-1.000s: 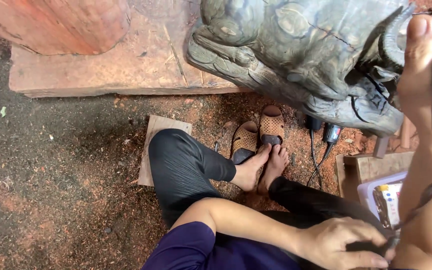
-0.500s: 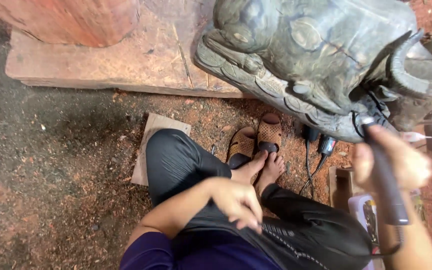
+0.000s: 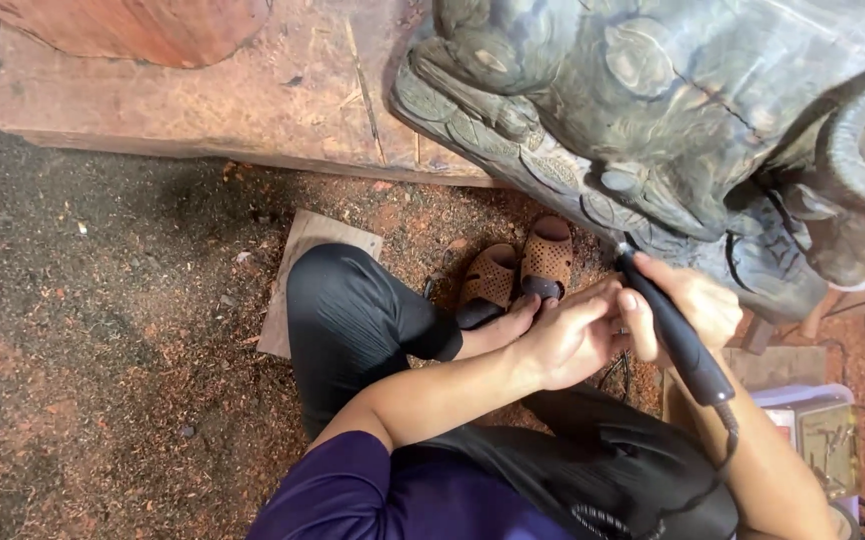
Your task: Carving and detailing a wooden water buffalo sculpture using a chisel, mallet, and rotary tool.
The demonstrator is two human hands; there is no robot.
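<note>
My left hand [image 3: 573, 340] has come up off my lap and is now steadying my right hand [image 3: 688, 305], whose fingers are clamped on the black rotary tool [image 3: 675, 330]. Left fingers are curling, gripping nothing. The tool tip is now touching the lower edge of the dark wooden carving [image 3: 653, 120], so carving is starting. The carving is sitting on the wooden slab [image 3: 253, 95], grey-dusted, with scrolled relief and a crack.

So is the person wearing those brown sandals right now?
No, the brown sandals lie on the sawdust-covered ground beside the bare feet, not on them.
</note>
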